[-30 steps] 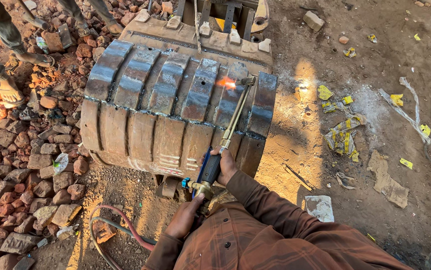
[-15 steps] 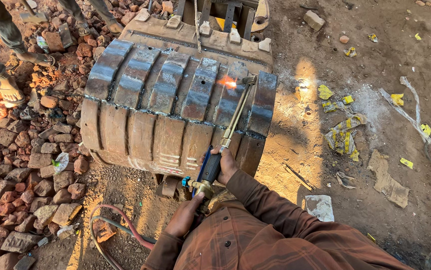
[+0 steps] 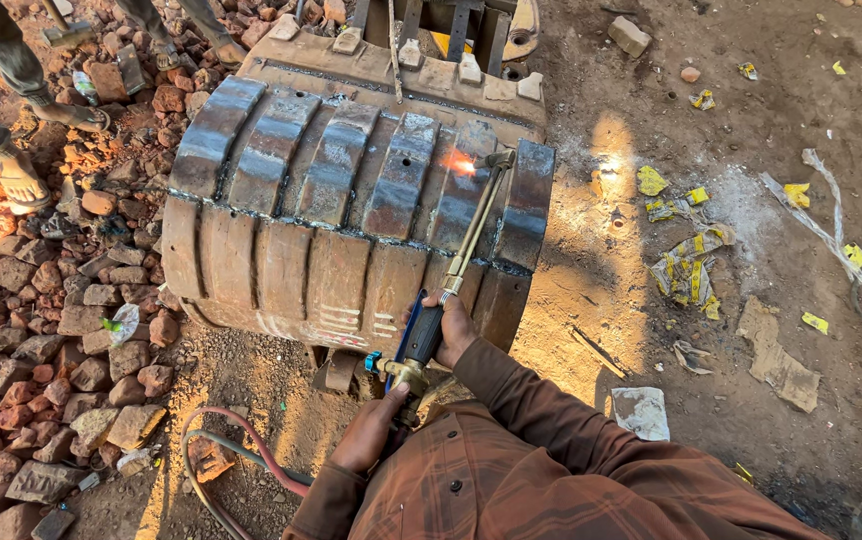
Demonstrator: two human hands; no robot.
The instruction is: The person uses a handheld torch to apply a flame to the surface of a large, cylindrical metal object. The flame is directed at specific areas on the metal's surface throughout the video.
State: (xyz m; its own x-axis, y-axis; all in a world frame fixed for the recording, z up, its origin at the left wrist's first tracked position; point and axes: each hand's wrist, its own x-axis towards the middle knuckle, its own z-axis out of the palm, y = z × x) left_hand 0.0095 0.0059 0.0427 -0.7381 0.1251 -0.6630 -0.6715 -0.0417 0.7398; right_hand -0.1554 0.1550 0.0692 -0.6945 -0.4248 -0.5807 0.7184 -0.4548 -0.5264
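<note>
A big rusty excavator bucket lies on the dirt with steel strips welded across its curved back. My right hand grips the black handle of a brass gas cutting torch. Its long tube reaches up to a bright orange flame on one of the right-hand strips. My left hand holds the torch's valve end, where the hoses join.
Red and grey hoses loop on the ground at lower left. Broken bricks cover the left side. Other people's legs and sandalled feet stand at upper left. Yellow paper scraps and torn sheets litter the dirt on the right.
The flame and torch tip stay at nearly the same spot on the bucket strip. Both hands hold the torch as before.
</note>
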